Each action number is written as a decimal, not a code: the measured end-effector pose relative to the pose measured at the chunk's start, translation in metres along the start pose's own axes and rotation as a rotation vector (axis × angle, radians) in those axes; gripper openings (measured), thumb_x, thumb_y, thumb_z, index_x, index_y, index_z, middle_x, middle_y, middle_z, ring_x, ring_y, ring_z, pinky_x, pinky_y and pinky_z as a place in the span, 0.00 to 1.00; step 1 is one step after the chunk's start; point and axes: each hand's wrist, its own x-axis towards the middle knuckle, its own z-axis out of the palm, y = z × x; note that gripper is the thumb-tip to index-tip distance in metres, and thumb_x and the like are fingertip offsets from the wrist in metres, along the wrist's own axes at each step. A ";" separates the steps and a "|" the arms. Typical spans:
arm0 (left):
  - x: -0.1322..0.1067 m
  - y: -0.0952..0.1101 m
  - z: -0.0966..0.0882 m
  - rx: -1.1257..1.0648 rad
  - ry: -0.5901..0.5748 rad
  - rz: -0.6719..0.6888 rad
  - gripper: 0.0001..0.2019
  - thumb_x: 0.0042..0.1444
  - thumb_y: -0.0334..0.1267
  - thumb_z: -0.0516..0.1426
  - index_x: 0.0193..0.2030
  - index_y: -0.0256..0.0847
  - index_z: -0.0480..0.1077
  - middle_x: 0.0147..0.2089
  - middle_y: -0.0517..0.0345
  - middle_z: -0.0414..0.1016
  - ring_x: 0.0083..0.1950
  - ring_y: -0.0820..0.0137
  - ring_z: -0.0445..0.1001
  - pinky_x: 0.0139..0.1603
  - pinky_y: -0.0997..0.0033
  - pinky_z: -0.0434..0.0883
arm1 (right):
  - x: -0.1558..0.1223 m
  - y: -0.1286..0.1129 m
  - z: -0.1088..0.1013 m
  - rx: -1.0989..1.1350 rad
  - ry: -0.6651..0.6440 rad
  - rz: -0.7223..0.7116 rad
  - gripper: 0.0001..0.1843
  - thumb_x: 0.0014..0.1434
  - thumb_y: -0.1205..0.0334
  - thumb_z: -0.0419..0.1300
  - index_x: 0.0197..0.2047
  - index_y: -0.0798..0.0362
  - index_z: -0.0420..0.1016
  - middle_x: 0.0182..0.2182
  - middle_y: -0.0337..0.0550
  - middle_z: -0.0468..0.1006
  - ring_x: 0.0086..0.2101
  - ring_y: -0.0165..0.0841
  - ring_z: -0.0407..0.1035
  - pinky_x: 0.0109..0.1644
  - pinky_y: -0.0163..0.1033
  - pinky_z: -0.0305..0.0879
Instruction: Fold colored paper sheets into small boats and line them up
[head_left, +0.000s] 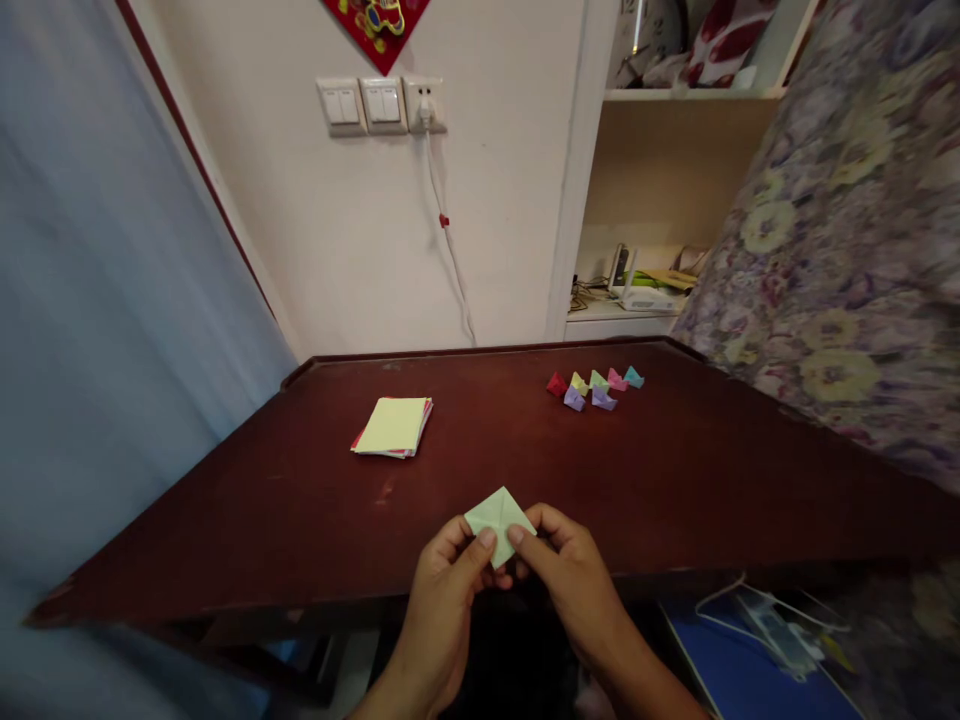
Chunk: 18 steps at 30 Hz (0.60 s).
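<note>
A pale green piece of folded paper [501, 510] is held up near the table's front edge, one corner pointing away from me. Crease lines meet near its middle. My left hand [450, 570] grips its left side, thumb on top and fingers underneath. On the opposite side, my right hand [566, 560] pinches the paper the same way, its thumb close to the left one. The fingers beneath the paper are partly hidden.
On the dark red table [300, 500] lies a stack of coloured paper squares [394, 425], yellow on top. Several small folded paper boats [598, 382] stand at the back right. A blue curtain [112, 300] borders the left, a flowered curtain [832, 230] the right.
</note>
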 end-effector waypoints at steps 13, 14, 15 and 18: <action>0.002 -0.002 -0.014 0.053 0.040 0.061 0.05 0.57 0.37 0.64 0.34 0.38 0.77 0.32 0.58 0.77 0.32 0.70 0.70 0.33 0.72 0.70 | 0.008 0.012 0.012 0.032 -0.024 -0.038 0.18 0.55 0.47 0.68 0.29 0.55 0.77 0.24 0.39 0.77 0.26 0.33 0.71 0.32 0.36 0.69; 0.004 -0.002 -0.015 0.069 0.037 0.058 0.05 0.57 0.37 0.64 0.34 0.38 0.77 0.32 0.58 0.77 0.32 0.70 0.70 0.33 0.72 0.70 | 0.009 0.010 0.013 0.030 -0.023 -0.037 0.18 0.54 0.47 0.69 0.30 0.55 0.78 0.26 0.40 0.78 0.27 0.34 0.71 0.32 0.36 0.69; 0.005 -0.002 -0.016 0.085 0.032 0.056 0.06 0.57 0.37 0.65 0.33 0.37 0.77 0.31 0.58 0.76 0.32 0.70 0.69 0.32 0.72 0.69 | 0.011 0.010 0.015 0.028 -0.016 -0.036 0.17 0.53 0.47 0.70 0.31 0.55 0.79 0.26 0.40 0.79 0.28 0.34 0.71 0.32 0.36 0.70; 0.011 -0.003 -0.019 0.120 0.023 0.053 0.07 0.57 0.39 0.65 0.32 0.38 0.76 0.30 0.60 0.75 0.31 0.70 0.69 0.33 0.72 0.69 | 0.017 0.009 0.019 0.029 0.028 -0.024 0.18 0.52 0.47 0.70 0.32 0.55 0.80 0.26 0.40 0.79 0.26 0.34 0.70 0.29 0.36 0.69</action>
